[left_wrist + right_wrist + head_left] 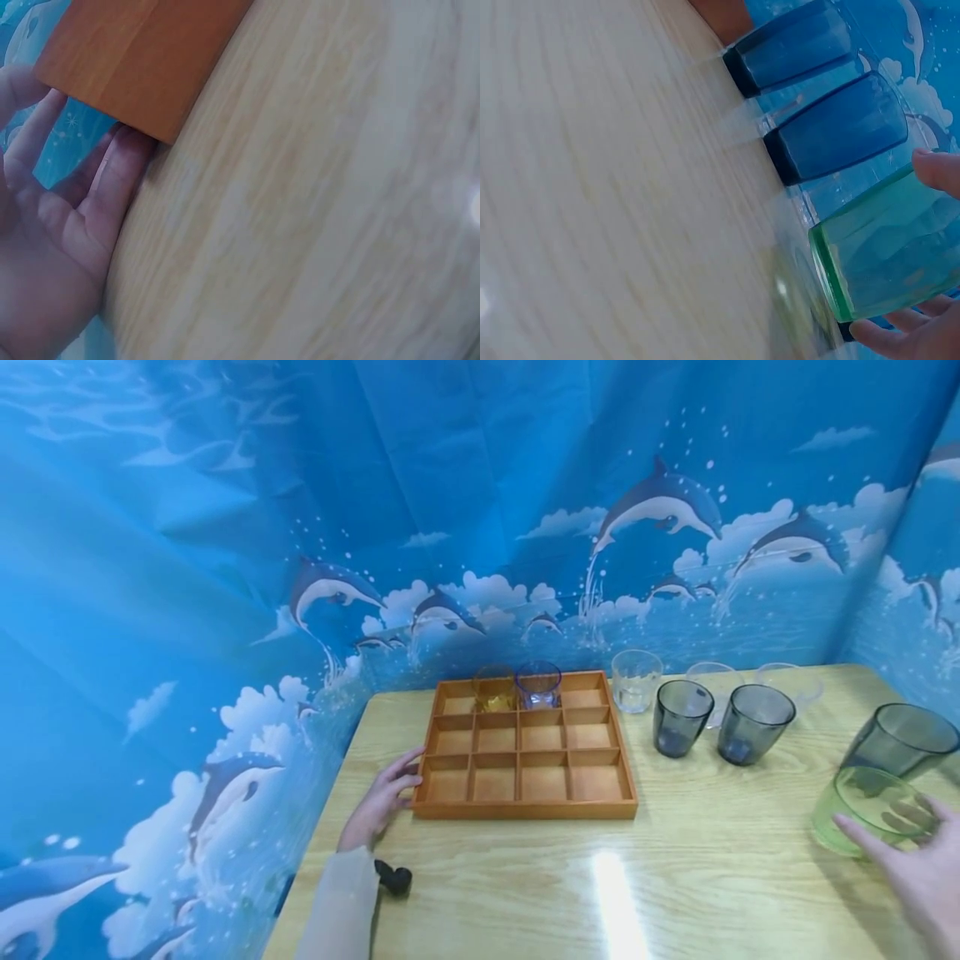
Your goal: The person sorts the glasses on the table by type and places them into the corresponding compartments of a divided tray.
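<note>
At the far right of the head view, my right hand (918, 868) holds a green glass (832, 822) between thumb and fingers. The right wrist view has the thumb near the glass's rim and the fingers (907, 337) on its opposite side. Whether its base touches the table I cannot tell. My left hand (381, 802) rests against the left side of a wooden compartment tray (525, 811), with fingers extended at its edge. A yellow glass (495, 700) and a blue-rimmed clear glass (538, 693) stand in the tray's back row.
Right of the tray stand two grey glasses (753, 727), with several clear glasses (636, 681) behind and beside them. Another grey glass (892, 743) is just behind the green one. A small black object (395, 878) lies by my left sleeve. A dolphin-print curtain (480, 527) backs the table.
</note>
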Motion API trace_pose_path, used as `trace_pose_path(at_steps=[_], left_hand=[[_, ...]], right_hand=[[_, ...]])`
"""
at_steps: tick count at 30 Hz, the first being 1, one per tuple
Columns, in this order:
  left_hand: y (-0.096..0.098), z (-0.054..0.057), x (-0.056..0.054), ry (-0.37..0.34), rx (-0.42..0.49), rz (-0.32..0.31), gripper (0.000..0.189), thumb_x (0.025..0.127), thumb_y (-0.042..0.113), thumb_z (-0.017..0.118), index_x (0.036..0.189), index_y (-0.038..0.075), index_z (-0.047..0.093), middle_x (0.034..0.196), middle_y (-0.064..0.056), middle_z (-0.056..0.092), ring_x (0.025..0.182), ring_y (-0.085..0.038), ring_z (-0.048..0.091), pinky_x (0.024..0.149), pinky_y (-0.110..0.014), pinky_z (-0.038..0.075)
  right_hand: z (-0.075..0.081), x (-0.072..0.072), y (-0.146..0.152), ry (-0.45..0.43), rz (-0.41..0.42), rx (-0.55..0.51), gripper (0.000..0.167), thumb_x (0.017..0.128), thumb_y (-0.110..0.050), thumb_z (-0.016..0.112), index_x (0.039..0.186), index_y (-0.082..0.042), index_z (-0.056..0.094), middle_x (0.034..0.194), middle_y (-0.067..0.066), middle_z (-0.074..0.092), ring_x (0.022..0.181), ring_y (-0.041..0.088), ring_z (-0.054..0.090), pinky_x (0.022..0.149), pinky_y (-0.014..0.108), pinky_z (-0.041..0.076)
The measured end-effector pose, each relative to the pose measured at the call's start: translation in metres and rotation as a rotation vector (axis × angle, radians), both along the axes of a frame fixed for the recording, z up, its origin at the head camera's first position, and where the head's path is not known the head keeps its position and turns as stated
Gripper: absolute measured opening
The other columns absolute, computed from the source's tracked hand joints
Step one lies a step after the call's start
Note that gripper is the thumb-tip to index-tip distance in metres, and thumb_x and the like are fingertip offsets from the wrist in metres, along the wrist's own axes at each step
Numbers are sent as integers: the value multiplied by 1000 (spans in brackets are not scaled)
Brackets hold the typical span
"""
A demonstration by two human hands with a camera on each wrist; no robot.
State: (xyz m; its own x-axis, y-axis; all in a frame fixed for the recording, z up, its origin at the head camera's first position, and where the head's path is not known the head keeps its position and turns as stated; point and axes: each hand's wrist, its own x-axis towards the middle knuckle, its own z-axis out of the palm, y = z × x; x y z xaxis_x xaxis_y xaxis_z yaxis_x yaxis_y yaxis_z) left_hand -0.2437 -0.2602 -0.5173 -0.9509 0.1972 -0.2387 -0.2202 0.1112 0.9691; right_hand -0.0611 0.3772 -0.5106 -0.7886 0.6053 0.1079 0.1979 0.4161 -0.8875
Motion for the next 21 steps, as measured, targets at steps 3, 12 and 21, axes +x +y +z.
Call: trace_pose_path(at_steps=[3,12,21], left_hand=[[1,0,0,-4,3,3,49,90,16,58,136,28,47,140,-8,37,120,-30,41,79,-41,45],[-1,-3,-1,5,-3,4,52,89,14,58,139,24,45,140,-11,38,120,-30,41,79,-41,46],[-2,-4,-2,-4,2,7,53,88,16,60,138,24,46,141,-10,37,120,-31,40,80,-40,45]], right_hand=[[7,-3,-7,26,44,35,82,76,-17,77,143,-14,30,106,-23,39,87,-11,38,63,6,35],[24,-16,-36,47,209,65,88,79,-17,75,147,-15,19,119,-8,42,92,-11,39,63,7,37],[39,-29,-62,126,326,86,91,78,-11,75,147,-15,17,122,-3,44,97,-11,41,70,6,36]])
